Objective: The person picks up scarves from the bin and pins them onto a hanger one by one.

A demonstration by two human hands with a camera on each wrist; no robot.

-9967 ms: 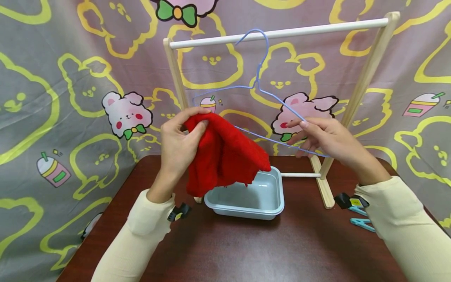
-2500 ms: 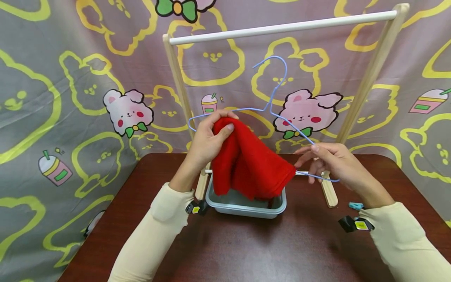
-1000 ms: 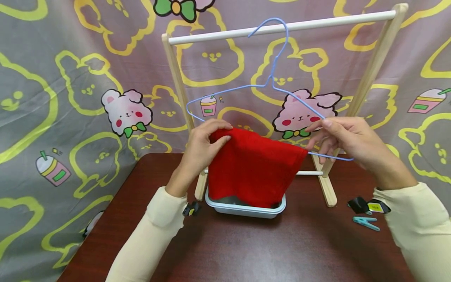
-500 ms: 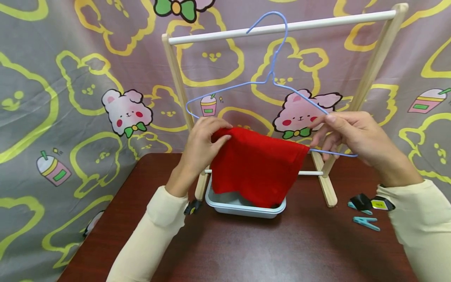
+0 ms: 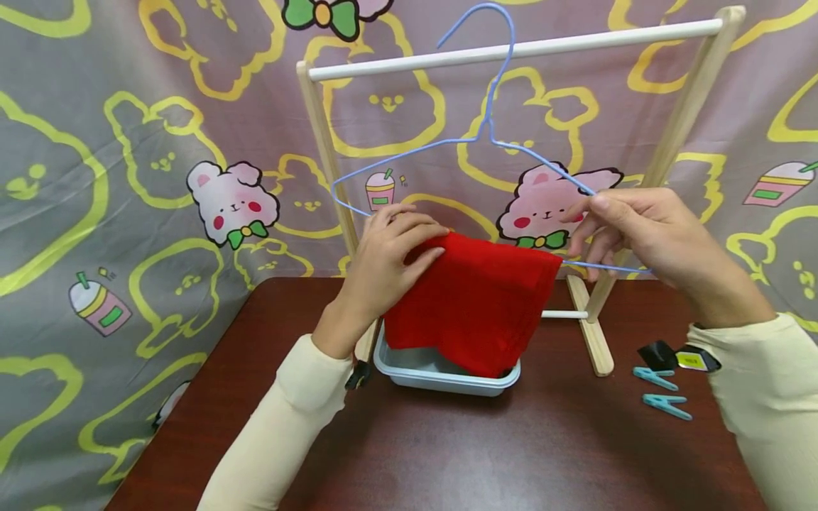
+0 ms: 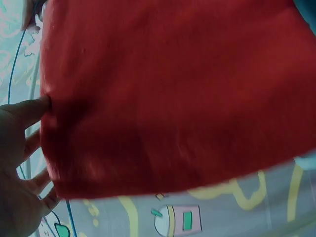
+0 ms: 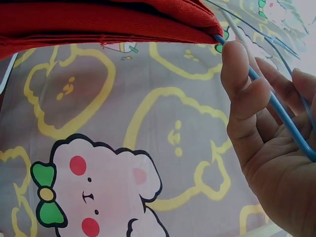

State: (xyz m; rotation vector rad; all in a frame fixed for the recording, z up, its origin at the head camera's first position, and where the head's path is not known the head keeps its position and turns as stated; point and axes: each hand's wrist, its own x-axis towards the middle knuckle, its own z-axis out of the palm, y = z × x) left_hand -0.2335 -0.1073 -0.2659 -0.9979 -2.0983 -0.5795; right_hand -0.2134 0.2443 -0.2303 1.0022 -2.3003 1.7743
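Note:
A folded red cloth [image 5: 476, 305] is draped over the lower bar of a blue wire hanger [image 5: 491, 99]. My left hand [image 5: 386, 266] pinches the cloth's upper left part, thumb in front and fingers over the top. In the left wrist view the cloth [image 6: 173, 98] hangs beside that hand [image 6: 19, 163]. My right hand [image 5: 648, 227] holds the hanger's right shoulder between thumb and fingers. In the right wrist view the fingers lie around the blue wire [image 7: 284, 116], just beyond the cloth's edge [image 7: 163, 32]. The hook appears above the rack's bar; contact cannot be told.
Behind the hands stands a wooden rack with a white top bar [image 5: 594, 44]. Beneath the cloth is a light blue tub [image 5: 441, 383] on the dark table [image 5: 460, 447]. Two turquoise clothespins [image 5: 667, 406] lie at the right. A patterned curtain [image 5: 153, 298] closes off the back.
The cloth, bunched in the left hand earlier, now hangs spread over the hanger's lower bar. The hanger has risen over the last second. The left hand has slid slightly right along the cloth.

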